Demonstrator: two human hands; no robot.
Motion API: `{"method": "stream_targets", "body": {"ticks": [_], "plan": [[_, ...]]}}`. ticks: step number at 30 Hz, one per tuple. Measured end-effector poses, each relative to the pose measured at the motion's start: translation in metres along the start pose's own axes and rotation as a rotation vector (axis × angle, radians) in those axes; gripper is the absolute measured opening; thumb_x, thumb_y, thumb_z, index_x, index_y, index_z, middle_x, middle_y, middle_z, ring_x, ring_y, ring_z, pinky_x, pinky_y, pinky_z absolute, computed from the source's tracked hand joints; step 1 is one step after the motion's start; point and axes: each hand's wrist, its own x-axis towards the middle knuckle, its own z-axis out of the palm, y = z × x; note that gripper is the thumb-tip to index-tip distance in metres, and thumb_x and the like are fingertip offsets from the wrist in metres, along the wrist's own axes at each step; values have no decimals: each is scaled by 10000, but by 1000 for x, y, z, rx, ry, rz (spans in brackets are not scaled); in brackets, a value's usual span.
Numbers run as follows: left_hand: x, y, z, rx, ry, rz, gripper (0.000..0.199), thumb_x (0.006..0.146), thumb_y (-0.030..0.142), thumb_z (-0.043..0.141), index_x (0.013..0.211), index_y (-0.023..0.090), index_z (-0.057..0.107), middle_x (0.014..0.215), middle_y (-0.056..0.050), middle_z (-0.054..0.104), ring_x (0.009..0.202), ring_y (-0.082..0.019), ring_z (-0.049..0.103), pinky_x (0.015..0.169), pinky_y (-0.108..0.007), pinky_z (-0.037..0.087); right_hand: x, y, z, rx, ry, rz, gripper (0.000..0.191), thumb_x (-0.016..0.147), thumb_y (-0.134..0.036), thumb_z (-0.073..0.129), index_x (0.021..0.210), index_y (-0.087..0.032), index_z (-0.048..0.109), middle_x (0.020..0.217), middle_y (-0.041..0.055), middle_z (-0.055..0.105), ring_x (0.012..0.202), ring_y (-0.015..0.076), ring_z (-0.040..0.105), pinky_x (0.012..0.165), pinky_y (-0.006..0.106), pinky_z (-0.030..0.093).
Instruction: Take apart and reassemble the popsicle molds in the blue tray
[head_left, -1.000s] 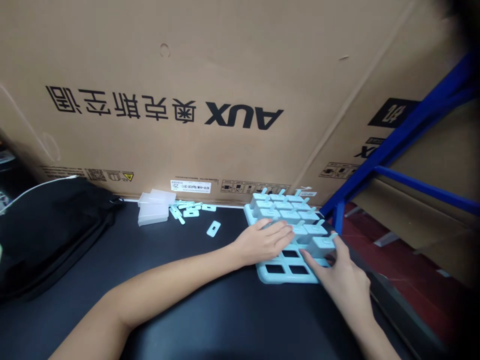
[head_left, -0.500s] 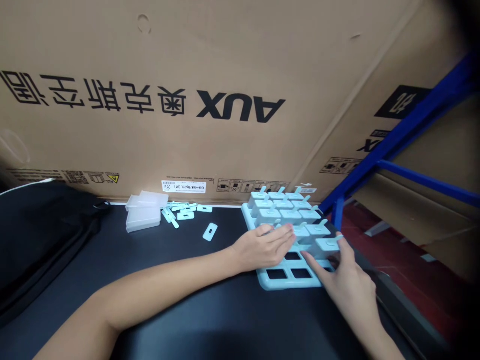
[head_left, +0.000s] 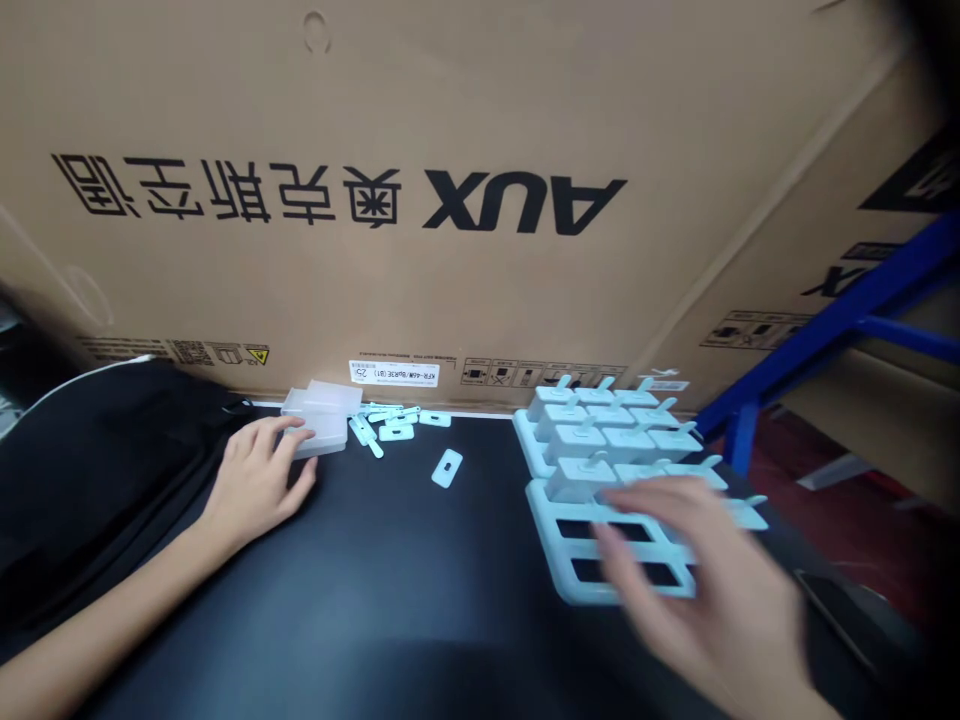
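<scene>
My left hand [head_left: 262,470] reaches the translucent plastic boxes [head_left: 326,428] at the left, its fingers apart and the fingertips at the near box's edge. Above the light-blue popsicle mold rack [head_left: 551,545] at the right, my right hand [head_left: 705,580] is blurred, with thumb and fingers apart and nothing between them. Several light-blue popsicle molds [head_left: 585,480] with stick handles stand in rows in the rack. Its nearest slots show bare openings. My right hand partly covers the rack's near right side.
Light-blue sticks and lid pieces [head_left: 396,432] lie beside the boxes, one lid piece [head_left: 447,468] apart. A large cardboard box [head_left: 450,290] stands behind the black table [head_left: 420,600]. A black bag [head_left: 112,480] lies left, a blue metal frame [head_left: 825,320] right.
My left hand has left the rack and moved left to the translucent boxes. My right hand has let go of the corner mold and moved in over the rack. The view has shifted slightly.
</scene>
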Motion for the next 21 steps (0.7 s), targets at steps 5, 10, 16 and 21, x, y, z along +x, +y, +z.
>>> {"method": "stream_targets", "body": {"ticks": [5,10,16,21], "plan": [[-9,-5,-3,-25,-100,-112,334,861,398,543,1108,177,581,1271,-136,550,1131,-339,521,909,-487,448,44,-47,71,-112,-402,-454,401,891,-179,458,1289,-181,506,1305,130,546,1117,273,546,862,437,498],[-6,-5,-2,-64,-114,-89,284,878,403,536,1052,180,566,1288,-133,546,1211,-321,499,979,-479,430,40,-39,99,-137,-451,-479,394,906,-87,373,1256,-155,540,1260,129,568,1116,247,525,874,417,466],[-5,-10,1,-119,-116,-69,252,877,388,544,1039,196,562,1108,-105,596,1047,-282,588,892,-437,479,26,-39,84,-3,-496,-449,315,915,-114,409,1147,-199,604,1050,83,589,955,205,520,810,369,431],[-7,-5,-5,-162,-95,-30,232,883,313,537,1072,179,546,1106,-109,575,1028,-266,587,870,-408,493,31,-70,55,264,-533,-412,312,965,-225,411,1239,-226,559,1080,61,600,1019,186,514,903,369,420]]}}
